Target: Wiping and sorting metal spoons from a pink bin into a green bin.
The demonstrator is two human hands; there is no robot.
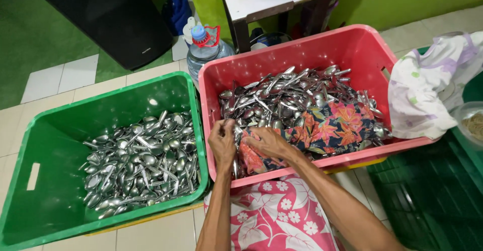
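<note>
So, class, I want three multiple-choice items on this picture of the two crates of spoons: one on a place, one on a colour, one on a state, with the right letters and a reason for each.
1. Where do both hands work?
A. in the green crate
B. at the near edge of the pink crate
C. on the white stool

2. What colour is the crate on the left?
A. green
B. blue
C. yellow

3. How is the flowered cloth in the pink crate?
A. folded neatly beside the crate
B. hanging on the wall
C. lying crumpled over the spoons

Answers:
1 B: the left hand and the right hand are at the near side of the pink crate.
2 A: the green crate is on the left.
3 C: the flowered cloth lies bunched over the spoons, and the right hand rests on it.
</note>
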